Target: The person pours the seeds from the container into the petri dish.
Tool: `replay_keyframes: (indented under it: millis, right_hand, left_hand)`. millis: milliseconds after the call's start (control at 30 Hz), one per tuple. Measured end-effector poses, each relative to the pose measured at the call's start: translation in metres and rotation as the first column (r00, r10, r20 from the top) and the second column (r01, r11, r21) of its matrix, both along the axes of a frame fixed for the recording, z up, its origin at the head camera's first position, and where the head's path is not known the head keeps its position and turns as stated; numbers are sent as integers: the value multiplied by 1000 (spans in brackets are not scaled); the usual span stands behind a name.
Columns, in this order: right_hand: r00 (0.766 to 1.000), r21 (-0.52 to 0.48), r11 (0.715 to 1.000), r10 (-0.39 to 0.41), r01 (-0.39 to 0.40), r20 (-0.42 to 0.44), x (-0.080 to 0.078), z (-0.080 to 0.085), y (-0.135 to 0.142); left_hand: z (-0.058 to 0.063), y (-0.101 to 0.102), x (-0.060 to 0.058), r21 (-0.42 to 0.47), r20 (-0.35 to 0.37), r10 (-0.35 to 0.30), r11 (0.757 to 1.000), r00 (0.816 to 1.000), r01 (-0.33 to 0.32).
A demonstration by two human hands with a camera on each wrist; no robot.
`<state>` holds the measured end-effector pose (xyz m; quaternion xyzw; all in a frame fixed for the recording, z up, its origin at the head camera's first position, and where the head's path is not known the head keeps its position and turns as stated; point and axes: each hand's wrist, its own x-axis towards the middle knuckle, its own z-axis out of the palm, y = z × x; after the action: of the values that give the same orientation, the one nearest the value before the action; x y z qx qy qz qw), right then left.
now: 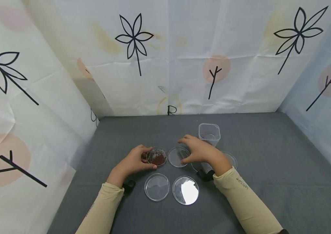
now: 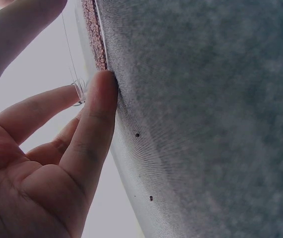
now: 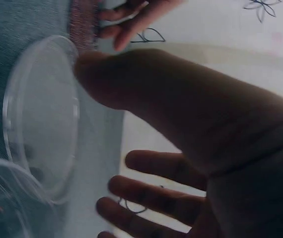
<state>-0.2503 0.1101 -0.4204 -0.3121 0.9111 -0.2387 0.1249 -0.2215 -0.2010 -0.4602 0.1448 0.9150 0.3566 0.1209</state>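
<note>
My left hand point(image 1: 133, 160) grips the side of a clear petri dish of reddish-brown granules point(image 1: 157, 159), thumb near its front and fingers at its far side. In the left wrist view, a fingertip point(image 2: 104, 89) presses at the low edge of the dish, beside the granules point(image 2: 93, 32). My right hand point(image 1: 201, 150) hovers around a clear petri dish point(image 1: 176, 156) just right of the filled one, fingers spread. The right wrist view shows its thumb point(image 3: 102, 79) close to the rim of that dish point(image 3: 47, 124), with the other fingers straight and apart.
Two clear round dishes, a left one point(image 1: 157, 187) and a shiny right one point(image 1: 185, 190), lie in front. A square clear plastic tub point(image 1: 210, 130) stands behind the right hand. Another clear dish point(image 1: 232, 158) is partly hidden under the right wrist. Patterned cloth walls point(image 1: 183, 87) enclose the grey table point(image 1: 270, 156).
</note>
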Motion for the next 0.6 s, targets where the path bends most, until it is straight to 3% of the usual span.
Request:
replay_keyframes:
  millis: [600]
  right_hand:
    - [995,213,975,-48,65,-85,3,-13,-11]
  left_hand:
    - [0,-1,1,23,9,0,1000,1000,0]
